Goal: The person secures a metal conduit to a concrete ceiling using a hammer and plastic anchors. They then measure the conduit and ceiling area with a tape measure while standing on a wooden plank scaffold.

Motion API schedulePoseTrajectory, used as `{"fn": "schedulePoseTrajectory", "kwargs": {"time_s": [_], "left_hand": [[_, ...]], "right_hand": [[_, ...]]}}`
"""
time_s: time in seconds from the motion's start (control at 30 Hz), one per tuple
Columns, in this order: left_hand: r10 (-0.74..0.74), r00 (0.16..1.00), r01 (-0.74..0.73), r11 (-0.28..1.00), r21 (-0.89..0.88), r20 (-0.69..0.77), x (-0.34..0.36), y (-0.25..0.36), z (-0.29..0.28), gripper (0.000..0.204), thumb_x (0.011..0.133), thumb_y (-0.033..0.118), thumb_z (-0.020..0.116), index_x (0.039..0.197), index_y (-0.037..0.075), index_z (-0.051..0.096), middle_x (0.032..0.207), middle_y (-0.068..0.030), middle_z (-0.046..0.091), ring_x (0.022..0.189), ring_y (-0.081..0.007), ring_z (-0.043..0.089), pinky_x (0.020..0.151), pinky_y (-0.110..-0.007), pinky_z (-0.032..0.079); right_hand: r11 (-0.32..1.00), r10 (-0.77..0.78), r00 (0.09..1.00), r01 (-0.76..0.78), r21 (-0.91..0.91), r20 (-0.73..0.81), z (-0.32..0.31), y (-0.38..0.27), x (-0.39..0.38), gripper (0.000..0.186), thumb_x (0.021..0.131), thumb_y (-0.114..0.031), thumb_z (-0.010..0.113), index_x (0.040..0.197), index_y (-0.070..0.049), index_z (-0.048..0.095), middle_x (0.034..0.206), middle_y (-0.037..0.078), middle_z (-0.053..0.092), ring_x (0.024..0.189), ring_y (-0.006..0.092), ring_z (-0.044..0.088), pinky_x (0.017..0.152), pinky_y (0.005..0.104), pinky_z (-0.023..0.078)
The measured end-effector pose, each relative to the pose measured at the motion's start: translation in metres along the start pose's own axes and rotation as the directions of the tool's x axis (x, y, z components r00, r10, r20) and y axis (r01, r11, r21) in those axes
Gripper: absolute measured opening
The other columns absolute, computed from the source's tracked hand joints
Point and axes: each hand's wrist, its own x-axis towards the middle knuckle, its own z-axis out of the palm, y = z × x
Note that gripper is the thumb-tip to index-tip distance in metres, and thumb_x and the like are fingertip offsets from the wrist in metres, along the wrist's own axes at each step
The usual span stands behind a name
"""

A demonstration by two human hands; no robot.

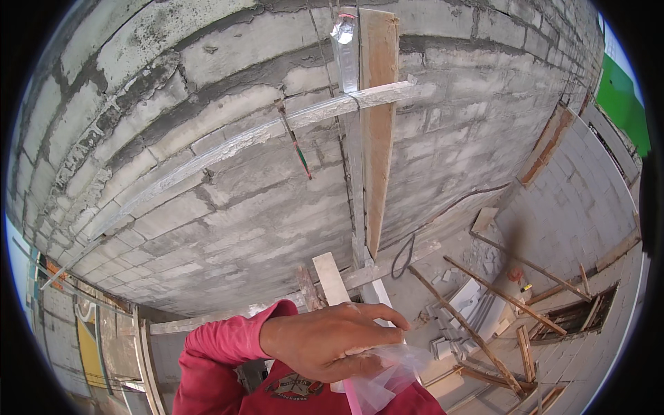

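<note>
My left hand (pixel 332 335), in a red sleeve from the lower left, is closed on a crumpled clear plastic bag (pixel 391 370) with a pink strip (pixel 353 401) below the fingers. The bag hangs in front of my red shirt. Pale boards (pixel 325 270) stand just behind the hand. My right hand is not visible.
A block wall (pixel 228 235) bears a vertical wooden plank (pixel 380 138), a long mortar-crusted bar (pixel 249 138) across it and a hanging green-and-red tool (pixel 299 155). At right lie poles (pixel 456 311), debris and a looped cable (pixel 408 256); a blurred brown shape (pixel 515 242) hovers there.
</note>
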Motion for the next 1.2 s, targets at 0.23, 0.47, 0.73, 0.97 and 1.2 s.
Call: {"fn": "schedulePoseTrajectory", "kwargs": {"time_s": [0.23,0.47,0.73,0.97,1.2], "left_hand": [[-0.29,0.955,0.252,0.898,-0.36,-0.055,-0.019,-0.02,0.0,0.04,0.11,0.017,0.042,0.139,-0.01,0.05,0.097,-0.0167,0.07,0.093,-0.0307,0.07,0.093,-0.044,0.054],[-0.418,0.878,0.239,0.805,-0.543,-0.232,-0.029,-0.046,0.016,0.037,0.112,0.02,0.04,0.134,-0.008,0.049,0.078,-0.0056,0.059,0.074,-0.0182,0.06,0.1,-0.036,0.048],[-0.392,0.79,0.181,0.884,-0.432,-0.471,-0.031,-0.064,0.019,0.027,0.111,0.027,0.045,0.09,0.01,0.048,0.066,-0.0033,0.055,0.067,-0.0189,0.058,0.115,-0.045,0.037],[-0.466,0.642,0.232,0.875,-0.425,-0.609,-0.045,-0.06,0.018,0.028,0.109,0.03,0.038,0.087,0.014,0.045,0.06,-0.0013,0.049,0.061,-0.0205,0.055,0.117,-0.049,0.035],[-0.354,0.435,0.133,0.934,-0.33,-0.828,-0.08,-0.064,0.016,0.028,0.109,0.031,0.047,0.102,0.004,0.051,0.072,-0.0001,0.043,0.064,-0.0135,0.042,0.084,-0.035,0.041]], "right_hand": [[0.995,0.059,0.997,-0.055,0.088,-0.047,0.005,0.002,-0.015,0.059,0.082,-0.06,0.072,0.096,-0.004,0.08,0.096,0.019,0.078,0.089,0.0329,0.076,0.078,0.0456,0.056],[0.983,0.097,0.99,-0.079,0.168,-0.1,0.018,0.018,-0.028,0.063,0.081,-0.064,0.074,0.095,-0.004,0.08,0.096,0.019,0.078,0.089,0.0318,0.077,0.079,0.0449,0.056],[0.894,0.187,0.982,-0.178,0.412,0.018,0.009,0.009,-0.047,0.073,0.071,-0.066,0.082,0.1,0.001,0.08,0.096,0.02,0.078,0.093,0.0266,0.075,0.084,0.0405,0.055],[0.943,0.123,0.992,-0.126,0.309,0.029,0.035,0.049,-0.013,0.074,0.073,-0.066,0.083,0.098,0.004,0.079,0.093,0.021,0.077,0.089,0.0244,0.074,0.081,0.0403,0.055],[0.959,0.006,0.996,-0.031,0.282,0.086,0.058,0.104,0.026,0.065,0.079,-0.059,0.082,0.097,0.004,0.078,0.091,0.02,0.076,0.085,0.0239,0.072,0.078,0.0395,0.054]]}}
